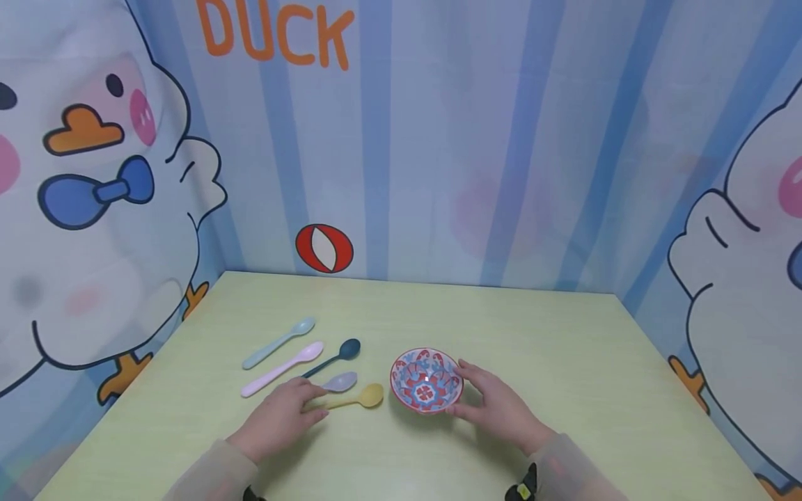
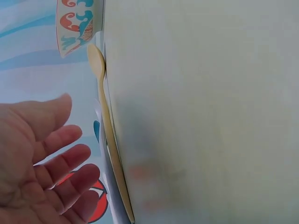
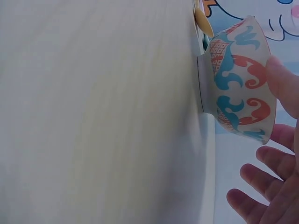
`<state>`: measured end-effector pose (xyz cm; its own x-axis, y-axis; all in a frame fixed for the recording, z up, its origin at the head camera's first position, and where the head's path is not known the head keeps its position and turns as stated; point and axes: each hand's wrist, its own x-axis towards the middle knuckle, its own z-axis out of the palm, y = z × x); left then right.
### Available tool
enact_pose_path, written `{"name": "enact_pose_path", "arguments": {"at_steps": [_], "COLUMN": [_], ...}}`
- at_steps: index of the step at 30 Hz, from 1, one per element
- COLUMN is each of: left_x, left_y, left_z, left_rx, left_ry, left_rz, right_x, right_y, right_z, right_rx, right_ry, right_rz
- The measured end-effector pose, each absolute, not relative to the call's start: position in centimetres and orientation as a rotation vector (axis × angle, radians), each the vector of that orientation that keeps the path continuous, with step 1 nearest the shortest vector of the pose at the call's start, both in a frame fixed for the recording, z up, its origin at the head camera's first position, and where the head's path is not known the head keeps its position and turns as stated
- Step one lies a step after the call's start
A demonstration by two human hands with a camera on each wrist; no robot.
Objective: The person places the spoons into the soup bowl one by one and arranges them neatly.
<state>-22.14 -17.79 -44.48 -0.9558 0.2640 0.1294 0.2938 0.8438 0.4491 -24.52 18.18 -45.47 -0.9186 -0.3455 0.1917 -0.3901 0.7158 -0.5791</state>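
A small bowl [image 1: 427,381] with a red and blue pattern stands upright on the table. My right hand [image 1: 501,410] is at its right side, thumb and forefinger spread at the rim. The right wrist view shows the thumb [image 3: 281,84] against the side of the bowl [image 3: 240,81], the other fingers fanned out. Over the near spoons hovers my left hand [image 1: 282,417], fingers loosely bent with nothing between them. Closest to it are a yellow spoon [image 1: 371,396] and a pale purple spoon [image 1: 341,382], both handles partly hidden by the hand.
Farther back lie a dark teal spoon [image 1: 349,349], a pink spoon [image 1: 282,370] and a light blue spoon [image 1: 278,343], roughly side by side. The pale yellow table [image 1: 532,327] meets a striped cloth backdrop [image 1: 438,139] with duck drawings at the back and sides.
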Motion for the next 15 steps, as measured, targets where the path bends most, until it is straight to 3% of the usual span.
{"name": "enact_pose_path", "arguments": {"at_steps": [15], "left_x": [-23.12], "left_y": [-18.33], "left_z": [-44.93], "left_rx": [-0.319], "left_ry": [-2.986], "left_rz": [-0.736], "right_x": [-24.63], "right_y": [18.39], "right_z": [-45.87], "right_rx": [0.686], "right_ry": [-2.830], "right_rz": [1.092]}}
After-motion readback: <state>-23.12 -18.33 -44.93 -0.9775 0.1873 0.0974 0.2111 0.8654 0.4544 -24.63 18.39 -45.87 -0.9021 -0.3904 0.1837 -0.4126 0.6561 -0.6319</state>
